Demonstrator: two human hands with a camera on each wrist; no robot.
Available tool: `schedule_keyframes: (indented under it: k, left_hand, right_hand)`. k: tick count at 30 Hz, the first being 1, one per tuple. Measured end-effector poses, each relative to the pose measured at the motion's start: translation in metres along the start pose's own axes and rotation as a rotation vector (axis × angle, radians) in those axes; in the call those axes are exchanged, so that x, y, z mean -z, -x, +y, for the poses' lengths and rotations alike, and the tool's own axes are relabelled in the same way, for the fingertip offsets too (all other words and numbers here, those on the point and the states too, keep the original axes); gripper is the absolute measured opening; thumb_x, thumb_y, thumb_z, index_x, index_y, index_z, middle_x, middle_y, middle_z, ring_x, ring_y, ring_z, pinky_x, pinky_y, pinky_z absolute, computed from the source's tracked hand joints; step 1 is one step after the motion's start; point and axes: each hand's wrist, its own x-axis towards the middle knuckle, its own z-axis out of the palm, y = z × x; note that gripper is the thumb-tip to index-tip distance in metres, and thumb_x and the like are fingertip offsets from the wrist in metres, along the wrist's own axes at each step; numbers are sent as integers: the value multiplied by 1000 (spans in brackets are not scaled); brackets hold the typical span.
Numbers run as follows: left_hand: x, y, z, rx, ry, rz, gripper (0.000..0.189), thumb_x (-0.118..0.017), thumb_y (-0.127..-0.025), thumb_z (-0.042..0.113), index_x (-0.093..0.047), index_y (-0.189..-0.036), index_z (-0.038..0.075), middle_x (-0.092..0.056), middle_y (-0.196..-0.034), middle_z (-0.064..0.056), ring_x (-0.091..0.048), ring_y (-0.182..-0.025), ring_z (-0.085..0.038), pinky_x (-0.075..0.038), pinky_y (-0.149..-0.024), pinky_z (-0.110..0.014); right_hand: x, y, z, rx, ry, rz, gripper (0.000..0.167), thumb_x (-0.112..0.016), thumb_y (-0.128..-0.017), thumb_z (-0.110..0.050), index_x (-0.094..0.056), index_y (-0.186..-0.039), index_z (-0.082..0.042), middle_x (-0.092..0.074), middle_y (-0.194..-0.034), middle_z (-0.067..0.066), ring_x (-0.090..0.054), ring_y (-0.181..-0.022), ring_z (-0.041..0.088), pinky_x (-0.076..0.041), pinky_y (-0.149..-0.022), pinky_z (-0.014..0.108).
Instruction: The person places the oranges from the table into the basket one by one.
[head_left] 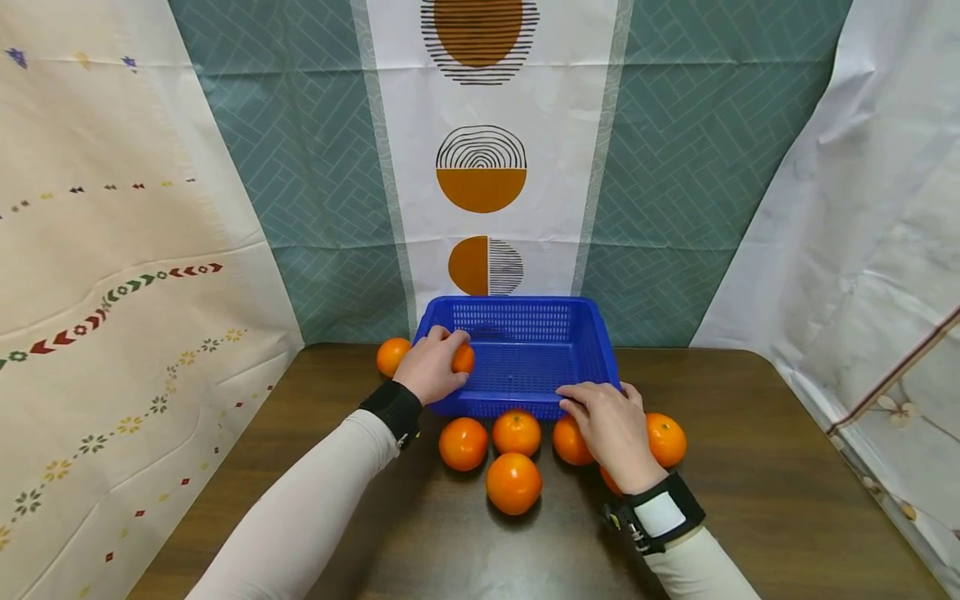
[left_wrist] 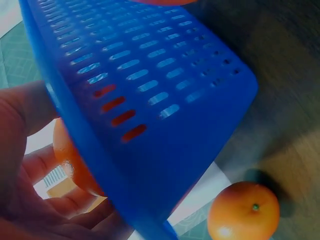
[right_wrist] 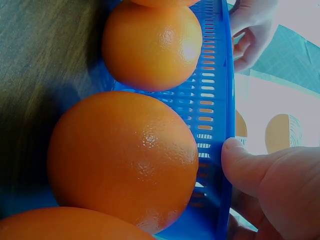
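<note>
A blue slotted plastic basket (head_left: 525,367) stands at the back of the table. Over its left end my left hand (head_left: 431,367) holds an orange (head_left: 463,358). From the left wrist view, fingers curl round that orange (left_wrist: 75,160) behind the basket's wall (left_wrist: 150,170), and its colour shows through the slots. My right hand (head_left: 611,425) grips the basket's front rim near the right corner. Its thumb lies against the rim in the right wrist view, the other fingers partly hidden. An orange (head_left: 572,442) sits close below this hand, outside the basket.
Several more oranges lie on the brown table (head_left: 720,500): one orange (head_left: 393,357) left of the basket, another orange (head_left: 666,440) right of the right hand, others before the front wall. A patterned cloth (head_left: 322,208) hangs directly behind the basket.
</note>
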Motion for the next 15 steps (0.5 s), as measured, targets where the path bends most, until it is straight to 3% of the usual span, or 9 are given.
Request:
schedule_keyframes:
  k: [6,15]
  left_hand:
    - [-9,-10,-5,19,2,-62,63,-90,-95,29,-62,-150,17,-59,-147,-24,-69,-113,-43,-58,-104,-58]
    - [-14,-17,-4,55,8,-104,60,-91,-94,29,-65,-147,16,-60,-142,-23,-68,-110,-41,-59,-104,-57]
  right_hand:
    - [-1,0,1,0,0,2,22,-81,-102,-21,-84,-123,-12,-82,-117,9,-73,-114,37,-36,-113,77]
    - [-1,0,0,-1,3,3,22,-82,-102,-20,-84,-122,-12,-82,-116,9,-74,-113,37,-37,-113,77]
